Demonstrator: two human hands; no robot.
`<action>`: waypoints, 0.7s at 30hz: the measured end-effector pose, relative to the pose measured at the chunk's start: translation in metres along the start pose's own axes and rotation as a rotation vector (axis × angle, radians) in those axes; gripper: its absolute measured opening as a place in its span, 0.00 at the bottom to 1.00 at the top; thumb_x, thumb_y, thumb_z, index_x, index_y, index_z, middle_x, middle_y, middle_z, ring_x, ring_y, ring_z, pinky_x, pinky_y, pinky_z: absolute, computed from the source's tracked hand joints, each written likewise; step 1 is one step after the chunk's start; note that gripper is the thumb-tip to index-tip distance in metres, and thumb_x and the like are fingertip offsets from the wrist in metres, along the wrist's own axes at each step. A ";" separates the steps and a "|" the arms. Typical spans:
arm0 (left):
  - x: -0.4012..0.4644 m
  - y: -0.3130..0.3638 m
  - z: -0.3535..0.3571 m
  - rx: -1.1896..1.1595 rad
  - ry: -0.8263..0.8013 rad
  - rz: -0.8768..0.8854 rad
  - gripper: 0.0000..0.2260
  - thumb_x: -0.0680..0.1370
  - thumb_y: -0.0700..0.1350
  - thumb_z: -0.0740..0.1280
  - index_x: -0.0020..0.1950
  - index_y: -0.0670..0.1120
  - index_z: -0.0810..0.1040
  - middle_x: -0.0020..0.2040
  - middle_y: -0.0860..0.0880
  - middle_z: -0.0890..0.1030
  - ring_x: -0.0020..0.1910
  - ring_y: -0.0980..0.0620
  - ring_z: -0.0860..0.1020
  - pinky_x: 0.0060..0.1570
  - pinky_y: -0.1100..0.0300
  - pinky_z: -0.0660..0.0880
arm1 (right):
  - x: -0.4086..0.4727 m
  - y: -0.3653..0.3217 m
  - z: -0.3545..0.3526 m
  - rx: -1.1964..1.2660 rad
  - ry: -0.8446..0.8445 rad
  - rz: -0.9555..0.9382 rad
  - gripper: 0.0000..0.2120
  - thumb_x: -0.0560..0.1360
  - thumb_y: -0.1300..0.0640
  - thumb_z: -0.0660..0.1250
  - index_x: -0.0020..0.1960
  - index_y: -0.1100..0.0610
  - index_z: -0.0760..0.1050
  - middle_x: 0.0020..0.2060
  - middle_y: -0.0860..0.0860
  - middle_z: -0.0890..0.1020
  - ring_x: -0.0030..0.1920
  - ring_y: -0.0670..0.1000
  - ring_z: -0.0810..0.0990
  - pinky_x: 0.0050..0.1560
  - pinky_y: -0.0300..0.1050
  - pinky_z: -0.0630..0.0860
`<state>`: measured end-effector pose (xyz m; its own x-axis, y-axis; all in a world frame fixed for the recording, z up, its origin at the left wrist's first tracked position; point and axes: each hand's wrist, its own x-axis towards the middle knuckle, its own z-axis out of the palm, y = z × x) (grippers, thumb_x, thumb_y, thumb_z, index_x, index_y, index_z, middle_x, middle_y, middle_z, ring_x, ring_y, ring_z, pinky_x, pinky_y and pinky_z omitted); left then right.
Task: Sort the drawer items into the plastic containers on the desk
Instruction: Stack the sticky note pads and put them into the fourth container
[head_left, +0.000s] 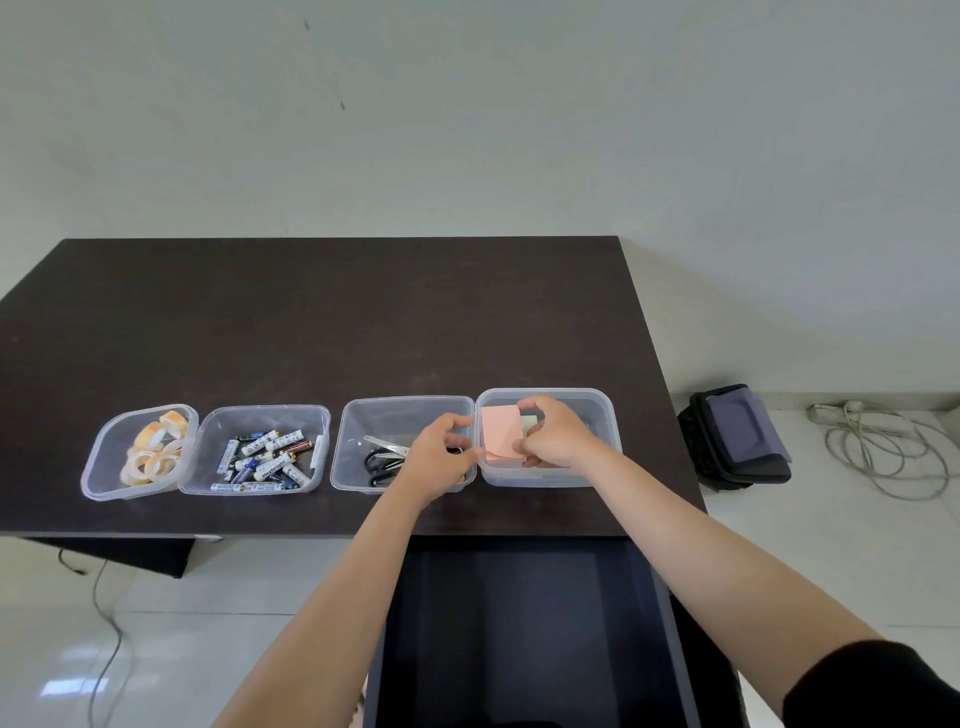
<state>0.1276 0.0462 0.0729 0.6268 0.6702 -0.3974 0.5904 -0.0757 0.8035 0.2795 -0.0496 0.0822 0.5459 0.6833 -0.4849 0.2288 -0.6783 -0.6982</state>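
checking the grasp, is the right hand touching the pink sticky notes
Touching: in the head view, the right hand has its fingers curled over the right edge of the pink sticky notes.

Four plastic containers sit in a row along the near edge of the desk (311, 312): leftmost container (98, 467) has tape rolls (153, 454) in it, the next one (208, 467) has batteries (262, 460), the third (353, 415) has scissors (382, 457), and the rightmost container (605, 415) has sticky note pads (501, 431). The open drawer (519, 623) sticks out below the desk's front edge, under the two right-hand ones. A bag (743, 436) and a coiled cable (883, 447) lie on the floor off to the desk's right.
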 end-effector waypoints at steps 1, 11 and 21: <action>0.001 0.000 0.000 0.006 0.002 -0.002 0.20 0.76 0.42 0.69 0.66 0.51 0.69 0.58 0.49 0.78 0.48 0.52 0.77 0.38 0.62 0.79 | 0.000 -0.001 0.001 -0.029 0.005 0.001 0.29 0.71 0.64 0.71 0.67 0.48 0.66 0.62 0.51 0.74 0.45 0.52 0.83 0.46 0.45 0.83; -0.001 0.005 0.001 0.025 0.006 -0.018 0.20 0.76 0.40 0.69 0.66 0.50 0.69 0.59 0.47 0.78 0.49 0.51 0.77 0.40 0.62 0.78 | -0.006 -0.003 0.002 -0.187 0.076 -0.062 0.30 0.67 0.57 0.76 0.65 0.51 0.69 0.62 0.51 0.76 0.58 0.53 0.77 0.52 0.44 0.78; -0.012 0.015 0.006 0.236 0.092 0.025 0.21 0.76 0.43 0.66 0.70 0.46 0.69 0.54 0.48 0.80 0.50 0.48 0.78 0.49 0.58 0.76 | -0.010 -0.003 0.003 -0.073 0.040 -0.045 0.28 0.68 0.60 0.74 0.65 0.54 0.69 0.59 0.53 0.78 0.56 0.53 0.77 0.51 0.46 0.77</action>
<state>0.1314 0.0326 0.0872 0.6002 0.7297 -0.3276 0.6842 -0.2563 0.6828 0.2711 -0.0534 0.0876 0.5654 0.7029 -0.4315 0.3113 -0.6663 -0.6776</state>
